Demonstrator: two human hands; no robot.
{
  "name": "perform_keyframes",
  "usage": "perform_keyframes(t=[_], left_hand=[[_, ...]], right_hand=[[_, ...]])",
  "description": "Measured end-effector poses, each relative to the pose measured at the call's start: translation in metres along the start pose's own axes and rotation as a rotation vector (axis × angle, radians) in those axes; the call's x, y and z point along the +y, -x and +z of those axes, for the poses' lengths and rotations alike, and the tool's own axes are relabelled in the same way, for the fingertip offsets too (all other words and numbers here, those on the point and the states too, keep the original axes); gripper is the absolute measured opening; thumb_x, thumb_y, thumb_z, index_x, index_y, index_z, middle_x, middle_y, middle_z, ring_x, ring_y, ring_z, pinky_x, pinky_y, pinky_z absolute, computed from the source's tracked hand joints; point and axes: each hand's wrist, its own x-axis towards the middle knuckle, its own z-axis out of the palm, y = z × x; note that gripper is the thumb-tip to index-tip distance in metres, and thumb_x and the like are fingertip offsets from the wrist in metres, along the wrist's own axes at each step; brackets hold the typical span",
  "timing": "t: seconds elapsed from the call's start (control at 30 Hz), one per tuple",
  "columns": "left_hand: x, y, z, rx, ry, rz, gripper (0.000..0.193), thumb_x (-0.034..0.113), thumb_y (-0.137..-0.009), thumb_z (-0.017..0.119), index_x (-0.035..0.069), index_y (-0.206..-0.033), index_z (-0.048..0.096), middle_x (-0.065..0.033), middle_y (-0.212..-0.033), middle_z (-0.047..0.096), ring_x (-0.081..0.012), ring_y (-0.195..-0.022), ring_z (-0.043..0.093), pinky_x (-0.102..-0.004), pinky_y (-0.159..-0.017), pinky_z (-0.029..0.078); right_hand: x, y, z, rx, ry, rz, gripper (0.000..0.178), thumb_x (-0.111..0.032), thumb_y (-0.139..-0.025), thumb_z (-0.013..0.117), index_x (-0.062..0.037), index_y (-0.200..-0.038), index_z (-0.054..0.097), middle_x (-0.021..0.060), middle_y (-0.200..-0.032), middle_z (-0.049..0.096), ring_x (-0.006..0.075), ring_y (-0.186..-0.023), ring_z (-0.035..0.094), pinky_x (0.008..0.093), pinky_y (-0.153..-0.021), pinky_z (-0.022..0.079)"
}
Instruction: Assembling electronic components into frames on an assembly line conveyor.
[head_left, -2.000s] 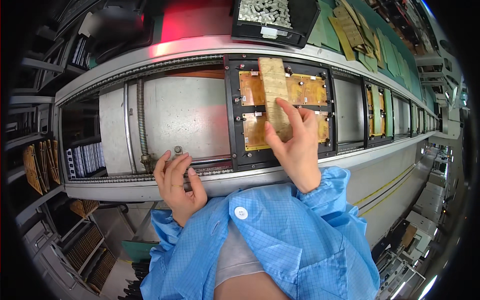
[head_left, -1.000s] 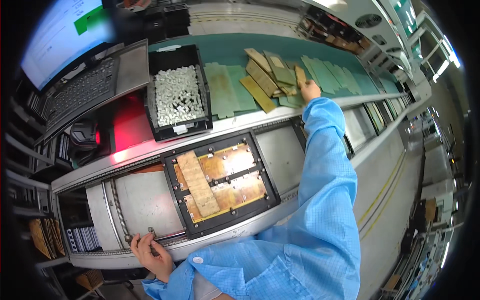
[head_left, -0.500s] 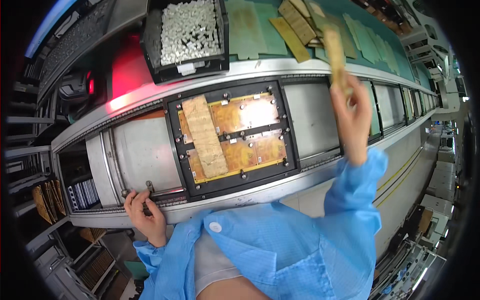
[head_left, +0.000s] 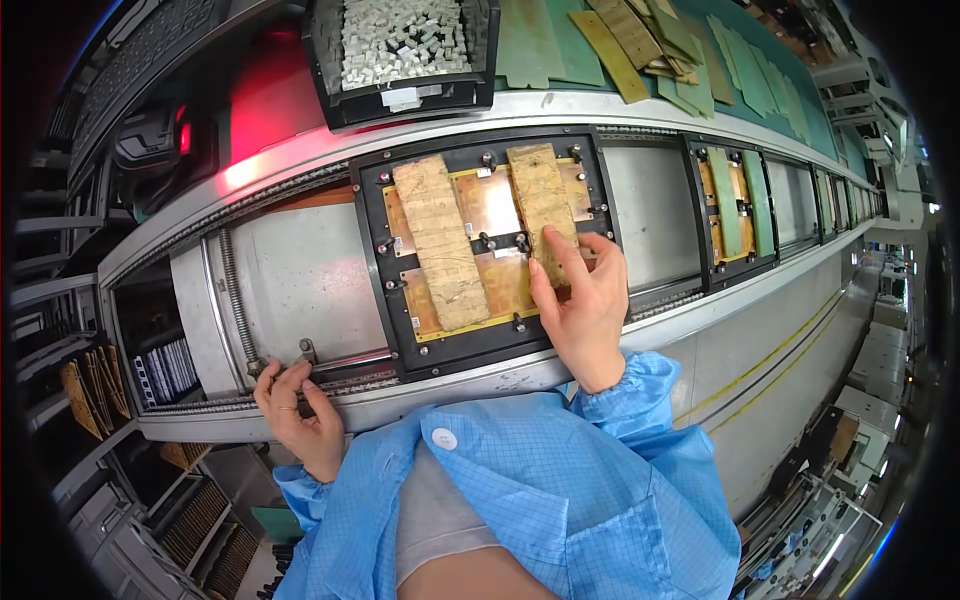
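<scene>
A black frame fixture [head_left: 392, 345] lies on the conveyor in front of me, holding amber circuit boards [head_left: 485, 195] with yellow edges. Across their left part rests a worn tan board strip [head_left: 440, 245]. A second tan board strip [head_left: 540, 190] lies over the boards further right. My right hand [head_left: 590, 315] is closed on its near end, thumb at the left edge and index finger on top; the far fingertips are partly hidden. My left hand [head_left: 303, 418] holds nothing, its fingers apart and loosely bent on the conveyor's near rail, beside a small metal post [head_left: 307, 350].
Behind the far rail stands a black bin [head_left: 400, 108] of small white parts. Tan strips [head_left: 625, 40] and green sheets [head_left: 530, 50] lie to its right. Another black fixture [head_left: 698, 190] with green strips sits further right on the conveyor. A red-lit device [head_left: 150, 140] is at left.
My right hand has come down and left from above the far rail, bringing the second tan strip onto the boards. The left hand stays at the near rail. The view has shifted slightly.
</scene>
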Motion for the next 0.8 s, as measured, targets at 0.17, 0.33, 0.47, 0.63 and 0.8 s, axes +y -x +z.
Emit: perform_keyframes(t=[0.17, 0.33, 0.47, 0.63, 0.8], left_hand=[[-0.002, 0.001, -0.001, 0.012, -0.006, 0.001, 0.021, -0.008, -0.086, 0.058, -0.001, -0.101, 0.07, -0.012, -0.102, 0.072, -0.0382, -0.114, 0.057, -0.0464, -0.102, 0.043], [-0.006, 0.002, -0.001, 0.012, 0.011, 0.025, 0.022, -0.008, -0.087, 0.058, -0.001, -0.103, 0.07, -0.0119, -0.103, 0.072, -0.038, -0.114, 0.057, -0.0467, -0.103, 0.043], [-0.004, -0.001, -0.003, -0.03, 0.013, 0.03, 0.026, -0.009, -0.087, 0.058, 0.0, -0.108, 0.069, -0.0119, -0.106, 0.071, -0.0383, -0.118, 0.055, -0.047, -0.106, 0.041], [-0.009, -0.002, -0.001, -0.032, 0.069, 0.037, 0.025, -0.008, -0.087, 0.059, 0.001, -0.108, 0.069, -0.0121, -0.107, 0.071, -0.0376, -0.121, 0.054, -0.0465, -0.107, 0.039], [-0.012, -0.003, -0.002, -0.023, 0.053, 0.034, 0.025, -0.008, -0.086, 0.058, 0.0, -0.107, 0.069, -0.0122, -0.107, 0.071, -0.038, -0.121, 0.054, -0.0467, -0.107, 0.04]], right_hand=[[-0.01, -0.002, -0.009, -0.082, 0.129, -0.02, 0.034, -0.021, -0.092, 0.071, -0.0125, -0.124, 0.072, 0.0191, -0.124, 0.054, 0.0357, -0.107, 0.052, 0.0436, -0.091, 0.044], [-0.007, -0.007, -0.018, -0.137, 0.203, -0.073, 0.031, -0.021, -0.094, 0.067, -0.0138, -0.124, 0.072, 0.0174, -0.126, 0.054, 0.0383, -0.118, 0.046, 0.0479, -0.101, 0.035], [-0.009, -0.021, -0.026, -0.089, 0.08, -0.183, 0.03, -0.006, -0.091, 0.063, -0.0123, -0.12, 0.07, 0.0095, -0.122, 0.063, 0.0348, -0.119, 0.05, 0.0481, -0.103, 0.032], [-0.014, -0.017, -0.012, -0.209, -0.041, -0.356, 0.043, 0.009, -0.082, 0.059, -0.0102, -0.119, 0.065, 0.002, -0.109, 0.071, 0.0311, -0.116, 0.055, 0.0473, -0.101, 0.032], [-0.015, -0.016, -0.006, -0.219, -0.042, -0.338, 0.04, 0.009, -0.083, 0.058, -0.0108, -0.117, 0.065, 0.0003, -0.108, 0.072, 0.0301, -0.115, 0.055, 0.047, -0.101, 0.032]])
